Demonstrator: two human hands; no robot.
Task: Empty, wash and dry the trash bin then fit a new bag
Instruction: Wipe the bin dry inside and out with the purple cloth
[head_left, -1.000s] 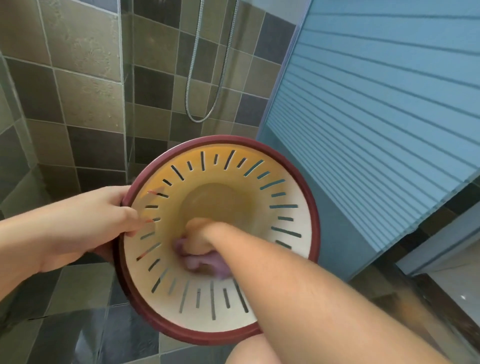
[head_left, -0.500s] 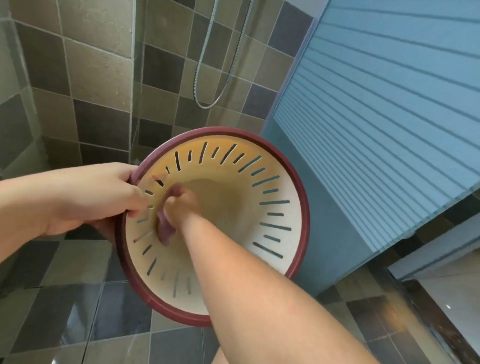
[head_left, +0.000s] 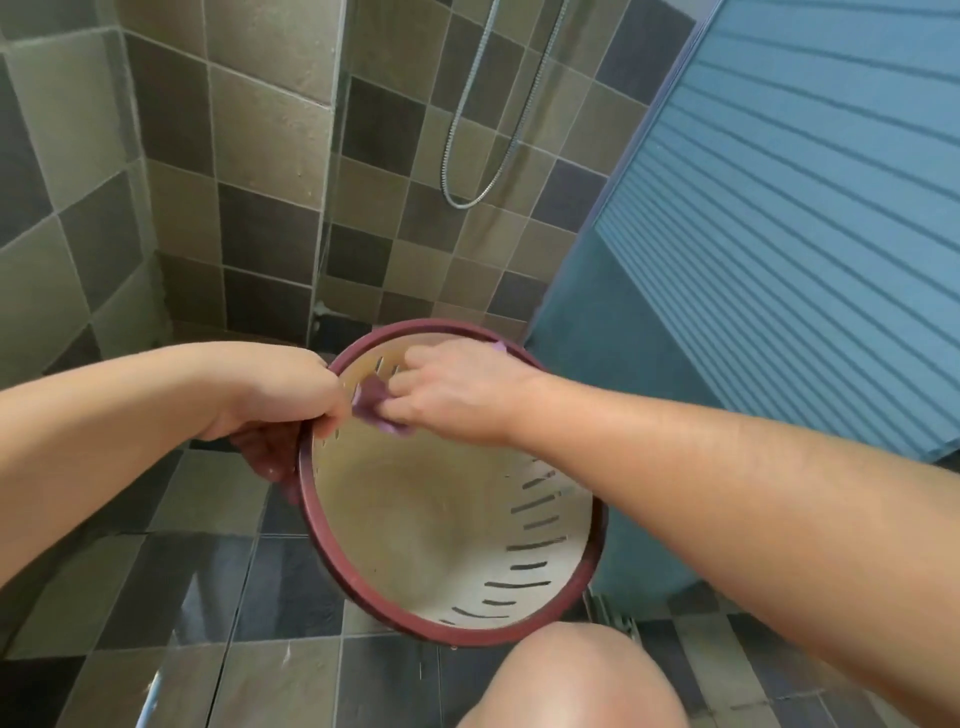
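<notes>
Looks like the wiping stage of the wash: the trash bin, cream inside with slots and a dark red rim, is held tipped toward the camera above the wet tiled floor, just in front of a knee. The left hand grips the rim on the near-left side, thumb over the edge, fingers curled underneath. The right hand pinches a small purple cloth against the inner wall just under the rim. If it were me, I'd turn the bin with the left hand and keep the cloth pressed flat, working through each slot, since grime probably hides there and under the rim lip.
</notes>
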